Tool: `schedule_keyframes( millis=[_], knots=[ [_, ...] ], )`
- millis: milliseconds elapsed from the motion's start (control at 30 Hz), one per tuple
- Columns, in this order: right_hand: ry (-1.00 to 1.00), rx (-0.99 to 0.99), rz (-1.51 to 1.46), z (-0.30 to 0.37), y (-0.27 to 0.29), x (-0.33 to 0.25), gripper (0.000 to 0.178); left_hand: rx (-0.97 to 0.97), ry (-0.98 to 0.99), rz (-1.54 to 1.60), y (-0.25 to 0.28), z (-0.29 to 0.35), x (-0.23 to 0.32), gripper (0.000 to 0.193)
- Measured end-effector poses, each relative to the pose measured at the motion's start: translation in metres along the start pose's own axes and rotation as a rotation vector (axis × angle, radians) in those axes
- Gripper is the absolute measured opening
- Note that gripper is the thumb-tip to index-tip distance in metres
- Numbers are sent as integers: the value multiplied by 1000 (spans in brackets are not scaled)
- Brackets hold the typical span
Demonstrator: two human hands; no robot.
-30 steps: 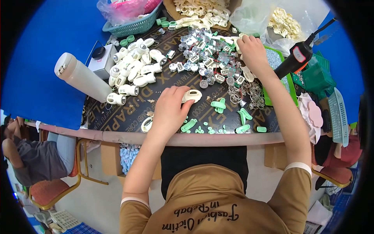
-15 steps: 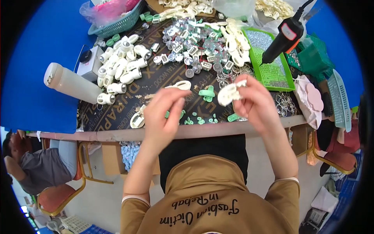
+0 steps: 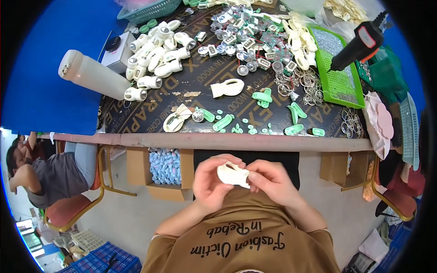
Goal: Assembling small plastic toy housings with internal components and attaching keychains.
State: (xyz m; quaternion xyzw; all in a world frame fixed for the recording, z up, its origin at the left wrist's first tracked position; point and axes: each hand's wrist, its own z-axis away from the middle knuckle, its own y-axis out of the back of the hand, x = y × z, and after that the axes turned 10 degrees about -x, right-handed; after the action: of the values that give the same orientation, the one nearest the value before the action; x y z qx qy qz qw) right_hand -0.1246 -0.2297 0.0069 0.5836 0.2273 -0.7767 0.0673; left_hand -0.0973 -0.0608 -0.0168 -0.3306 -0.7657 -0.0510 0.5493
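Note:
A cream plastic flashlight shell half is held in front of my chest, below the table edge. My left hand grips its rounded end. My right hand pinches the other end with thumb and fingers. On the table ahead lies another cream shell half. To its left, an opened shell has a round clear lens piece next to it. Green plastic strips and several tiny green buttons are strewn along the near edge, with a crossed green pair farther back.
Assembled cream flashlights are heaped at left, beside a white bottle. Lens-and-circuit parts form a central pile near metal key rings. A black electric screwdriver hangs over a green tray. Boxes stand under the table.
Both hands have come back from over the table to my chest, bringing the cream shell half. My left hand, empty before, now holds it together with the right.

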Motion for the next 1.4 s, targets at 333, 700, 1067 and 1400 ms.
schedule_keyframes(
  millis=[333, 700, 1067, 1400],
  knots=[
    [643, 198, 1199, -112, 0, -36, 26, 218, 100, 199, 41, 2, 14, 49],
    [552, -266, 1547, -176, -26, -54, 25, 262, -2, 181, 52, 2, 17, 45],
    [605, 123, 993, -77, 24, -108, 41, 157, 65, 222, 79, -42, 50, 47],
    [273, 388, 1281, -26, 58, -53, 33, -92, 238, 432, 30, -53, 15, 41]
  ],
)
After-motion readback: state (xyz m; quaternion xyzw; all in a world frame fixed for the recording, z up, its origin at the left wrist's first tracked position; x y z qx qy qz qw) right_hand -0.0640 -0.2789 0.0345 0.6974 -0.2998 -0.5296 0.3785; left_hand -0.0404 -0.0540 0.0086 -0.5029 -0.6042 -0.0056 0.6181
